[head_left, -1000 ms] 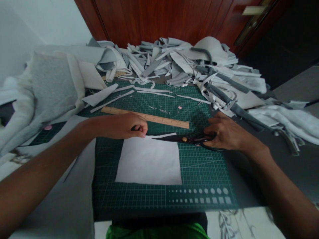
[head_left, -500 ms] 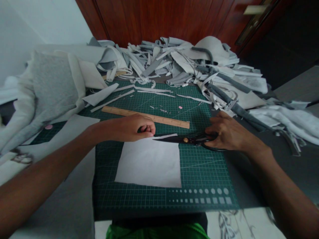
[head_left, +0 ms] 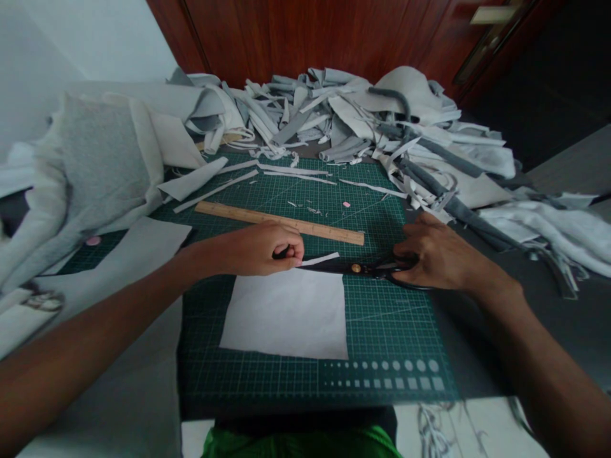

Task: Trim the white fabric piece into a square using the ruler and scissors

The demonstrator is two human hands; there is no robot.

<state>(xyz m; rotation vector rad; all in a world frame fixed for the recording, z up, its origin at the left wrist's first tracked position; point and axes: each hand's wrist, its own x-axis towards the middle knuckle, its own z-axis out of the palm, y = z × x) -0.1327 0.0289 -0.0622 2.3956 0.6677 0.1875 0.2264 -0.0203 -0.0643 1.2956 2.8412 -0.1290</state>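
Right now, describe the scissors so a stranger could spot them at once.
On the green gridded cutting mat, find the white fabric square on its near half. Along that square's top edge lie long black-bladed shears with a brass pivot, their looped handles inside the right hand; unlike the pale wooden ruler above, they are dark metal.

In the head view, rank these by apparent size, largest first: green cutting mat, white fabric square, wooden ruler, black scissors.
1. Green cutting mat
2. White fabric square
3. Wooden ruler and black scissors: too close to rank, as the right hand hides part of the scissors.
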